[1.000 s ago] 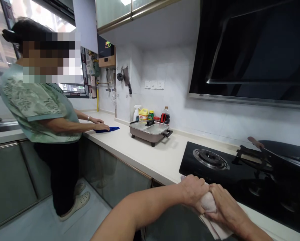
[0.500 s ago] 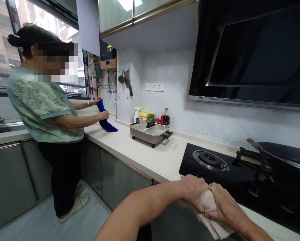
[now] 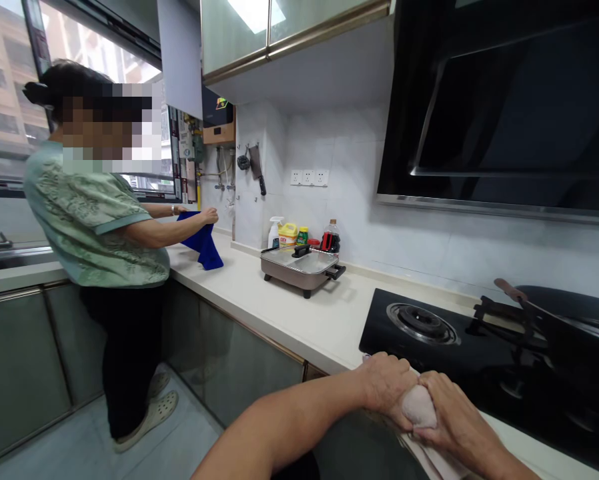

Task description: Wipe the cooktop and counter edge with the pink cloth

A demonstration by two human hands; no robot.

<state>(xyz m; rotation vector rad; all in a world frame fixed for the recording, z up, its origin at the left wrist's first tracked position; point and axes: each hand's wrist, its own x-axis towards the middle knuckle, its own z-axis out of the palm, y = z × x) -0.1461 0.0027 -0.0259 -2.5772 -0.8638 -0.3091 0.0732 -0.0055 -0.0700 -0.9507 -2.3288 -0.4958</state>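
Observation:
A pale pinkish cloth (image 3: 419,407) is bunched between my two hands at the counter's front edge, beside the gas stove. My left hand (image 3: 387,383) is closed around one side of it, and my right hand (image 3: 452,413) grips the other side close by. Loose folds of the cloth hang down below my right hand. Some of the cloth is hidden under my fingers. The black glass gas stove (image 3: 424,357) lies just beyond my hands, with a round burner (image 3: 422,323) near its left end.
A lidded electric pan (image 3: 299,270) stands on the white counter (image 3: 259,287), with several bottles behind it. At the left a person (image 3: 104,233) holds a blue cloth (image 3: 204,247) over the counter. A large black wok (image 3: 574,327) sits on the stove's right; a range hood (image 3: 504,107) hangs above.
The other person's blue cloth has been spread wider and swung slightly left, one hand now raised to the right. My hands keep their grip on the pale cloth, almost in place.

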